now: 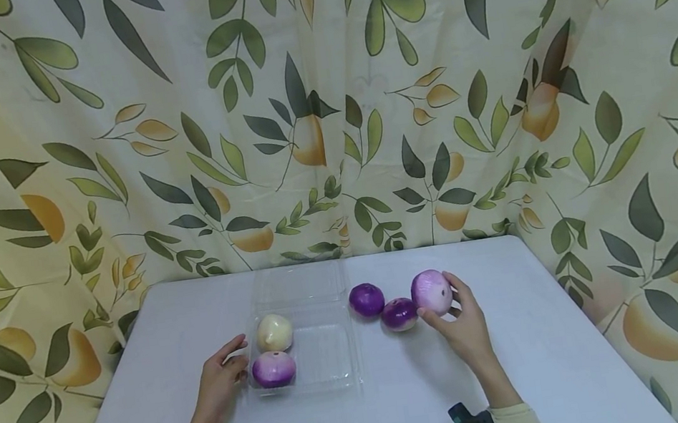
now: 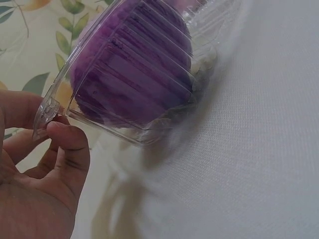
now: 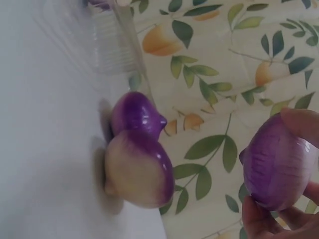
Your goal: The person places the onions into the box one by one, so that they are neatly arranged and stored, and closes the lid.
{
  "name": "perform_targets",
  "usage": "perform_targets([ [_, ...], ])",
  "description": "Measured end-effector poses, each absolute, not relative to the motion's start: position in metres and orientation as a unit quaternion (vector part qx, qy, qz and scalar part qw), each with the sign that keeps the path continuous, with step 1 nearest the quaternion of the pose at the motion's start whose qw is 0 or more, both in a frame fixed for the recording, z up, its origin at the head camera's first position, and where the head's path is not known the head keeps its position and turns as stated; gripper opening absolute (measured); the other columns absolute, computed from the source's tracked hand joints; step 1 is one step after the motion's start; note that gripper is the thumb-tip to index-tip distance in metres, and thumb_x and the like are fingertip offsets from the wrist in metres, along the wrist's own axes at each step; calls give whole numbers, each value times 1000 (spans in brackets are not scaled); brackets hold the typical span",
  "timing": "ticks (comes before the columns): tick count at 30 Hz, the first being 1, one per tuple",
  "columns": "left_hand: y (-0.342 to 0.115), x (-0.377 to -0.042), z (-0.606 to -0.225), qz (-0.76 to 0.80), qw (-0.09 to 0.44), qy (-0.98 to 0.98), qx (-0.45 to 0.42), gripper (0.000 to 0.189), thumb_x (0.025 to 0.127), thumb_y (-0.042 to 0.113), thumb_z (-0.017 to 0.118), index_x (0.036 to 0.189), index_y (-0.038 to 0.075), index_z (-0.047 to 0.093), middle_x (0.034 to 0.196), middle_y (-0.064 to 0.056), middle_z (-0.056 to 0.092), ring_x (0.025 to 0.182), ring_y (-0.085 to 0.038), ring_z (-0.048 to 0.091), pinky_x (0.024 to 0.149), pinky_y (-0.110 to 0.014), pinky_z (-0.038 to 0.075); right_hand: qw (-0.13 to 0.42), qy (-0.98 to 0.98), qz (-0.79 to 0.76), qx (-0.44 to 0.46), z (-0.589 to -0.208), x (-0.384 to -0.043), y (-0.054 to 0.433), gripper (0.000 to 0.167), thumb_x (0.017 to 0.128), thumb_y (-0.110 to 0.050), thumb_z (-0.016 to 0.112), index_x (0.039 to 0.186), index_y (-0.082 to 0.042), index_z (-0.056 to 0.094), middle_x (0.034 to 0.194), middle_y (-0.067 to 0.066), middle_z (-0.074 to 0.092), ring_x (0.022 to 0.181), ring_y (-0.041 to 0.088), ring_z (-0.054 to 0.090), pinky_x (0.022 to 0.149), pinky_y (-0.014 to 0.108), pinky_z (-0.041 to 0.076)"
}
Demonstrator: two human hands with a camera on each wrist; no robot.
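Observation:
A clear plastic container [image 1: 326,358] lies with its lid [image 1: 299,286] folded back toward the table's far edge. My left hand [image 1: 219,380] is at its left side, thumb and finger pinching the rim tab [image 2: 46,115]. In the container's left part sit a pale onion [image 1: 274,330] and, nearer me, a purple-and-white onion [image 1: 274,371]. Right of the container, my right hand [image 1: 470,334] holds a light purple onion [image 3: 276,164] off the table between thumb and fingers. Close beside it, two dark purple onions [image 1: 367,300] rest on the table; the nearer one [image 3: 139,169] has a pale underside.
A white-covered table [image 1: 531,372] carries everything. Behind it and along both sides hangs a leaf-and-fruit patterned curtain [image 1: 366,128]. Dark wrist straps [image 1: 472,420] are on both forearms, over light sleeves.

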State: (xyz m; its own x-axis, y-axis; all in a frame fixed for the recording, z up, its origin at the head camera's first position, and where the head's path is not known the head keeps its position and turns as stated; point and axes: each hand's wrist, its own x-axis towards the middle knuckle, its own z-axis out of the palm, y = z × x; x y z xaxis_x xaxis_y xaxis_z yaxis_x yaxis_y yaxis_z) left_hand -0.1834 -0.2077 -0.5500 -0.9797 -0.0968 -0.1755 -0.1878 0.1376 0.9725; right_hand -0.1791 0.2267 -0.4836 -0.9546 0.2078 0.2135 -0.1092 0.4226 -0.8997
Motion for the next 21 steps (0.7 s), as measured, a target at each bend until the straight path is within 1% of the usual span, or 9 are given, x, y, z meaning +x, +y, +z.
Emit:
perform_targets([
  [2, -208, -183, -550, 648, 35, 755, -94, 48, 96, 4, 53, 144, 5, 48, 140, -16, 50, 83, -3, 55, 71, -21, 50, 148, -830, 537, -26, -482, -179, 224, 87, 77, -20, 83, 150, -11, 36, 154, 12, 38, 134, 32, 44, 97, 24, 44],
  [6, -207, -183, -550, 646, 34, 756, -97, 48, 96, 4, 54, 143, 5, 48, 139, -16, 51, 84, -4, 56, 71, -20, 50, 152, -833, 532, -16, -480, -177, 218, 86, 77, -19, 83, 149, -11, 37, 151, 14, 41, 132, 33, 45, 100, 40, 46],
  [8, -207, -183, -550, 648, 33, 754, -97, 48, 96, 4, 54, 143, 6, 49, 139, -15, 51, 83, -4, 56, 71, -20, 50, 151, -836, 527, -12, -480, -176, 215, 86, 77, -21, 84, 149, -11, 38, 150, 15, 42, 131, 32, 46, 100, 45, 47],
  [13, -207, -183, -550, 649, 31, 755, -95, 47, 96, 4, 54, 143, 5, 48, 138, -15, 51, 83, -5, 55, 70, -21, 50, 133, -839, 527, -2, -480, -173, 206, 88, 76, -24, 84, 149, -12, 37, 151, 14, 41, 132, 31, 45, 101, 50, 46],
  [21, -206, -183, -549, 649, 31, 754, -98, 47, 96, 3, 53, 143, 5, 49, 138, -15, 51, 83, -5, 55, 70, -20, 50, 122, -843, 524, 15, -483, -170, 190, 87, 76, -26, 85, 148, -14, 39, 149, 12, 44, 130, 29, 46, 99, 48, 47],
])
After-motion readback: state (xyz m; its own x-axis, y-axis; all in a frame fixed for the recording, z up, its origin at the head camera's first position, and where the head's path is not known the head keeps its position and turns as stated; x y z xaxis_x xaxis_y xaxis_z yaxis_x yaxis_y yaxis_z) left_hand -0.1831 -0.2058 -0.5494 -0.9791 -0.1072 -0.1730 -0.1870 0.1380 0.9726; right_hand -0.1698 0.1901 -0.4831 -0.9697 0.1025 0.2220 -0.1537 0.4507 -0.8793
